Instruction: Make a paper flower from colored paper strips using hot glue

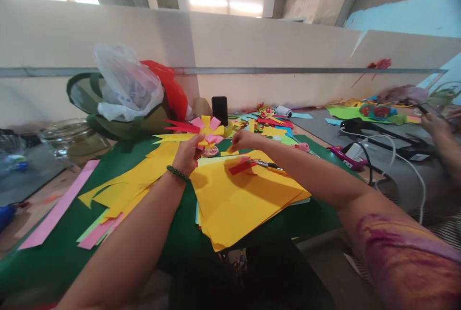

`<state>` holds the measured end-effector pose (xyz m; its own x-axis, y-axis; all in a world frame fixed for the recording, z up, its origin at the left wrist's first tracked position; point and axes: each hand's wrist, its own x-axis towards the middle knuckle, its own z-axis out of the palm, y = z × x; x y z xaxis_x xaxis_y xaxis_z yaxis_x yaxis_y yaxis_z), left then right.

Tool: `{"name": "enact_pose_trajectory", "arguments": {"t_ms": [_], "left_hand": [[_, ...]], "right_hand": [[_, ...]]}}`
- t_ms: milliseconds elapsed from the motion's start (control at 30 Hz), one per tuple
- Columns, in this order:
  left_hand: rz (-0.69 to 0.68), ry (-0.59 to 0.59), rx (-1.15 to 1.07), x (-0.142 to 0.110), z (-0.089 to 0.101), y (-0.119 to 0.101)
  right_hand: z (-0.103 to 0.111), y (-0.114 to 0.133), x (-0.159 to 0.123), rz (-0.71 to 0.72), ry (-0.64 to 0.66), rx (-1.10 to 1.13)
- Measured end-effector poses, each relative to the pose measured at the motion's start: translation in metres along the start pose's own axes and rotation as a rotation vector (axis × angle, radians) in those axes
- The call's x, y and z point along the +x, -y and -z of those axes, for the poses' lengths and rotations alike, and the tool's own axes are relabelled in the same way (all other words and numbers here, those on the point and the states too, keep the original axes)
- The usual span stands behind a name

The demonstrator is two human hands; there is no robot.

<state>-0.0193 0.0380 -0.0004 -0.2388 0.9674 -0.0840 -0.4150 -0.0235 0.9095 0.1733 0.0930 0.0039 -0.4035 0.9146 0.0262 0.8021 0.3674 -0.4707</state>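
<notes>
Table point(182, 238), green, w/ yellow sheets point(248, 204), pale wall point(248, 43) behind; L hand point(187, 155) tight on 1 paper flower point(206, 127), R hand point(242, 140) closed.

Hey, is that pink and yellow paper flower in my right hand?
No, your left hand holds the pink and yellow paper flower, while your right hand is apart from it.

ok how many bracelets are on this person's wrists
1: a green beaded bracelet on the left wrist, below the left hand holding the pink-and-yellow paper flower. The right wrist looks bare.
</notes>
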Motion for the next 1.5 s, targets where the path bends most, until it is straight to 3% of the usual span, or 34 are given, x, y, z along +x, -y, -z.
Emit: {"name": "enact_pose_trajectory", "arguments": {"t_ms": [133, 233, 300, 500, 700, 900, 1167, 1500], "left_hand": [[-0.054, 0.03, 0.046, -0.002, 0.0, 0.005], [-0.072, 0.079, 0.116, -0.004, 0.0, 0.011], [-0.08, 0.097, 0.168, -0.005, -0.001, 0.016], [-0.126, 0.073, 0.299, -0.01, -0.005, 0.025], [-0.138, 0.022, 0.418, -0.018, -0.009, 0.022], [-0.204, 0.064, 0.515, -0.024, -0.011, 0.021], [-0.254, 0.096, 0.609, -0.025, -0.011, 0.024], [-0.247, 0.095, 0.624, -0.019, -0.008, 0.03]], "right_hand": [[0.021, -0.008, -0.008, -0.106, -0.275, 0.347], [0.031, -0.006, -0.025, -0.057, -0.457, 0.601], [0.032, 0.003, -0.037, -0.001, -0.492, 0.71], [0.015, 0.032, -0.049, 0.045, -0.429, 0.836], [0.009, 0.025, -0.047, 0.133, -0.45, 0.851], [0.001, 0.023, -0.043, 0.118, -0.371, 0.834], [-0.008, 0.02, -0.039, 0.209, -0.44, 0.498], [-0.013, 0.027, -0.047, 0.196, -0.495, 0.287]]}}
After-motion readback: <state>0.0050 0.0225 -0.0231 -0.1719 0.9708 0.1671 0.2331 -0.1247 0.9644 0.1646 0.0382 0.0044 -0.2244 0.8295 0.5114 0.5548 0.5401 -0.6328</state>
